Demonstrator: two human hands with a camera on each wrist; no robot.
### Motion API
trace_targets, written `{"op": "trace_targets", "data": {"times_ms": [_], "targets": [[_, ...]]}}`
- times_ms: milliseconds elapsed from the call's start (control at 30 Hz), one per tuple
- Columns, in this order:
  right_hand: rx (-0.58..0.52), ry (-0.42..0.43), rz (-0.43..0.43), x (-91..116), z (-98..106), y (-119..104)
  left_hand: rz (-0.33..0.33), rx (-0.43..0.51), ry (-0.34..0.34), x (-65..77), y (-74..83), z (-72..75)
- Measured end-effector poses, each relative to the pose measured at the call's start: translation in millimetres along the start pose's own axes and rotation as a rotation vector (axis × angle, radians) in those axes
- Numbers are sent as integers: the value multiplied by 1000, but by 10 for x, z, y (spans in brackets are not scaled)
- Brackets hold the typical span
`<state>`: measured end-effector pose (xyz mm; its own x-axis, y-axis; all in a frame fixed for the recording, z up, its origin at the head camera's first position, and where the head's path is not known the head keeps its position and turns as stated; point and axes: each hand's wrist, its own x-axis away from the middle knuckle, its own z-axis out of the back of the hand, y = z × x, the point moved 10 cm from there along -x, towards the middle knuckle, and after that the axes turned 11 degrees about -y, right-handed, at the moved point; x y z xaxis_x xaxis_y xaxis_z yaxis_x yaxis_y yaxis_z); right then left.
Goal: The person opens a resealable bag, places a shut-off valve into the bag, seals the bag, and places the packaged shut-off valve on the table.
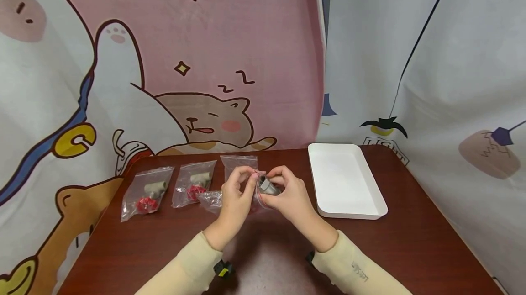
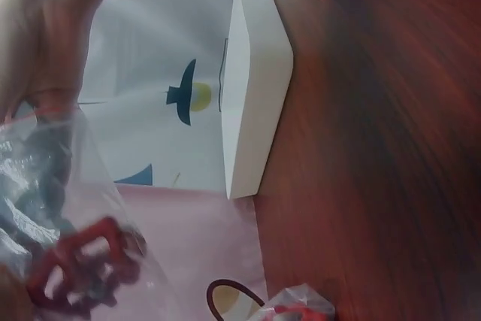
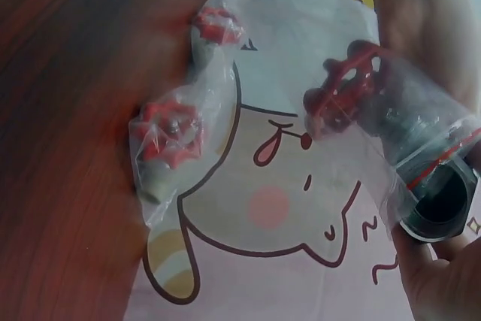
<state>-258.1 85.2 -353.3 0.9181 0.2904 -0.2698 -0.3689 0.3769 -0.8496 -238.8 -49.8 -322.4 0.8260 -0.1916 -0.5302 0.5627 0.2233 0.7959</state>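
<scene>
Between both hands is a clear zip bag [image 3: 409, 122] with a red seal line, holding a grey valve [image 1: 269, 187] with a red handwheel [image 3: 346, 84]. The valve's hollow hexagonal end shows at the bag's mouth. My left hand [image 1: 236, 200] pinches the bag's edge between thumb and fingers. My right hand [image 1: 292, 196] grips the valve near that hollow end, thumb below and fingers above. In the left wrist view, the handwheel [image 2: 86, 261] hangs inside the plastic below the right hand. Blur and plastic hide part of the valve body.
On the brown table [image 1: 263, 258], two bagged valves with red wheels lie at the left, one bag [image 1: 148, 194] outermost and another bag [image 1: 195, 185] beside it. A third bag [image 1: 238, 161] lies partly behind my hands. A white tray [image 1: 349, 181] stands at the right.
</scene>
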Motion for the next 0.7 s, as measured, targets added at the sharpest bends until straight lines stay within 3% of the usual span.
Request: {"op": "trace_targets", "data": {"times_ms": [200,700], "targets": [[80,39,15,28,-29,-59,-42,-44,10,-1,161,31],[443,-15,201,110,-138,-295,24,65,50,65,-26,73]]}}
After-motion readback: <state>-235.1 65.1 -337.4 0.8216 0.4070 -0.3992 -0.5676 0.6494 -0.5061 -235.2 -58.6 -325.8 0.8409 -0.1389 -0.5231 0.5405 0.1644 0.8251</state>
